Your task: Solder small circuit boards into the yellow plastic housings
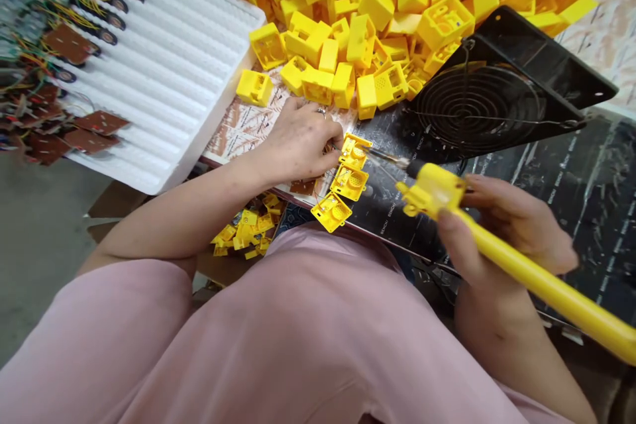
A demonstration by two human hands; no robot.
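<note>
My left hand, with a ring on one finger, rests curled on a printed sheet, its fingertips at a small yellow plastic housing. Two similar housings lie in a row below it. My right hand grips a yellow-handled soldering iron, whose thin metal tip reaches the top housing. I cannot tell whether my left fingers pinch anything thin.
A large heap of yellow housings fills the far side. A black wire-guarded fan stands to the right, over a black mat. A white ridged foam tray holds wired brown circuit boards. Pink clothing covers my lap.
</note>
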